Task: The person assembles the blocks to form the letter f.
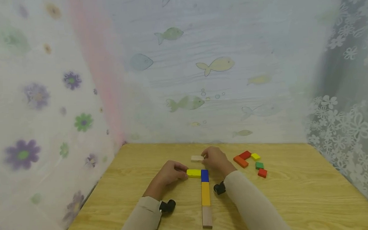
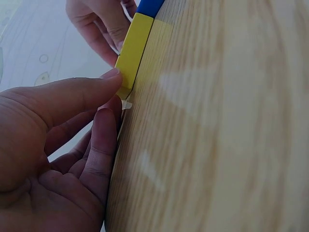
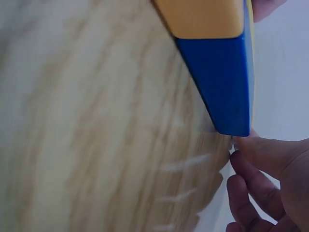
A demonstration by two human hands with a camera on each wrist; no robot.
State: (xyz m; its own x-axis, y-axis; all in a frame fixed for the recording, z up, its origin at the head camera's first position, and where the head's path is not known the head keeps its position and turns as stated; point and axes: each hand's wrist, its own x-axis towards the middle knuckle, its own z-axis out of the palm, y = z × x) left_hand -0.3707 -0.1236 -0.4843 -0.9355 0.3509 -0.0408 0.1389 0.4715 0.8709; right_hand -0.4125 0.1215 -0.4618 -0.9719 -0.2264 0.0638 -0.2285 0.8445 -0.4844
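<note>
My left hand is at the left end of a yellow block, its thumb and a fingertip pinching that end in the left wrist view. The block's right end meets a blue block, which tops a line of an orange-yellow block and a plain wood block running toward me. Beyond them, my right hand pinches the right end of a small pale piece with ridges. In the right wrist view the blue block stands before the fingertips, and the pale piece is hidden.
At the right of the wooden table lie loose blocks: an orange one, a dark red one, a small yellow one, a green one and a red one. A fish-patterned curtain hangs behind the table.
</note>
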